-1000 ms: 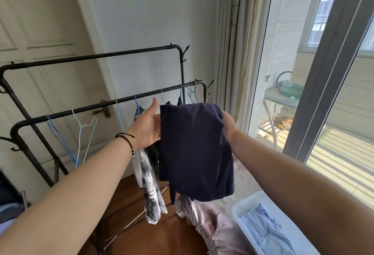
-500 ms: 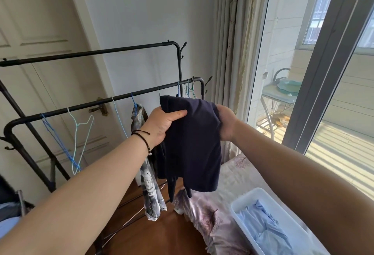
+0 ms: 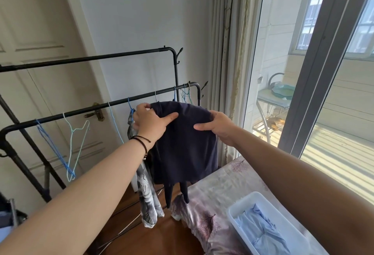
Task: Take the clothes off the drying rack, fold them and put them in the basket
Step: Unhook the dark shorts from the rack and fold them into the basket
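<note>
Between both hands (image 3: 150,123) (image 3: 219,126) (thumbs front): navy garment (image 3: 186,149)

Both forearms bare, no sleeves in view anywhere along them. Left hand (image 3: 150,122): no rings or gloves visible. Thin dark cord bracelet (image 3: 141,138) circles left wrist just behind hand, doubled into two strands; small pale metal charm hangs from its underside. Right hand (image 3: 219,126): bare, no rings, no watch, no band on wrist behind it. Fingernails short and unpainted where visible. No clothing on body in view.
</note>
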Motion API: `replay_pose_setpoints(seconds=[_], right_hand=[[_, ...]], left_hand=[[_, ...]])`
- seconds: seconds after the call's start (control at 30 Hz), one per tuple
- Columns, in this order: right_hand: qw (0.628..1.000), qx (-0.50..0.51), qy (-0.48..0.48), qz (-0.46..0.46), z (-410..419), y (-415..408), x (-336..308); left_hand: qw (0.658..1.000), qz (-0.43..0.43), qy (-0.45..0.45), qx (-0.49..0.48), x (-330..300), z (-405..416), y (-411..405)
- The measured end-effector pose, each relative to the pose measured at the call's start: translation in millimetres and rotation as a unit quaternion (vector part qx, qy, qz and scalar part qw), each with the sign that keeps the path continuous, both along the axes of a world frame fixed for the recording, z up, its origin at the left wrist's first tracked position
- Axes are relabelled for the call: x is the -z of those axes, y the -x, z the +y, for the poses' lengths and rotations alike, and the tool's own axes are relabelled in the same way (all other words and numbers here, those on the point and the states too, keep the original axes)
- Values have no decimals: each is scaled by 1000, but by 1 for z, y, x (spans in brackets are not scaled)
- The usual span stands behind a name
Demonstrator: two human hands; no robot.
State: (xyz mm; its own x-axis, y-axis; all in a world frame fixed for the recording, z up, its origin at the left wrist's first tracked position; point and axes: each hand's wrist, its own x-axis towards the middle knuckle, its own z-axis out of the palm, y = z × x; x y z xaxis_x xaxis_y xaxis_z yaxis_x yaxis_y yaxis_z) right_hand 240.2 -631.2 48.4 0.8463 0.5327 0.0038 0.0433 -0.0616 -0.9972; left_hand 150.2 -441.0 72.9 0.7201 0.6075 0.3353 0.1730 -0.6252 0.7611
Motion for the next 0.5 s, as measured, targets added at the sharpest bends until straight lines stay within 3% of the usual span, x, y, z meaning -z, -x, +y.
replay_pose_setpoints(seconds=[0.1, 0.27, 0.5], right_hand=[[999, 3, -28, -17, 0, -1, 4], [993, -57, -102, 10, -8, 2, 4], [980, -126, -146, 47, -14, 11, 5]], left_hand=[[999, 3, -35, 37, -3, 9, 0], [959, -17, 201, 202, -1, 25, -4], [897, -13, 346, 273, -1, 12, -4]])
